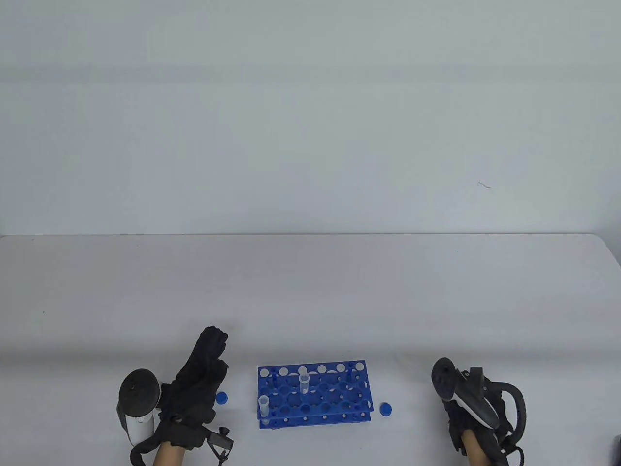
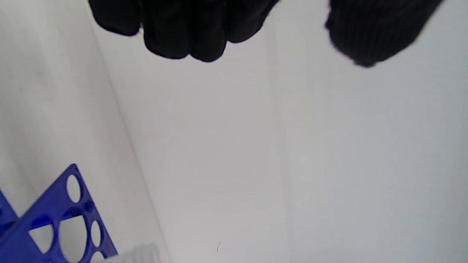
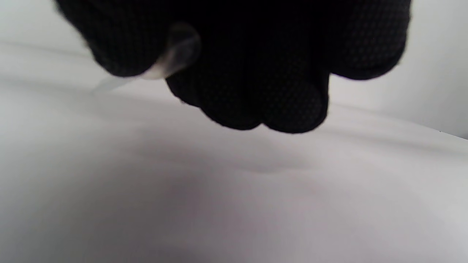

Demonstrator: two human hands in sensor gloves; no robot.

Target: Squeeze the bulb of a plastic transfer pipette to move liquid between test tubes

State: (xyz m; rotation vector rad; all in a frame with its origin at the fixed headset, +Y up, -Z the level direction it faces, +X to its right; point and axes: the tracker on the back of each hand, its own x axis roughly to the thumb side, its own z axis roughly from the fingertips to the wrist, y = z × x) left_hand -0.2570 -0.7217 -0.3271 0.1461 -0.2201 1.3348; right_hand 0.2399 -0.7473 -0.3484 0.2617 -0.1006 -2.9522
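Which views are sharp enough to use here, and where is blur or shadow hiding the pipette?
Table view: even light, sharp; rack and two tubes clear, pipette not visible. Left wrist view: left hand soft-edged, rack corner fairly crisp. Right wrist view: close and blurred, right hand nearly black, pipette a pale smear, dark shadow on the table.

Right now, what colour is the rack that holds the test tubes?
The rack is bright blue, with round holes. The table view shows it best.
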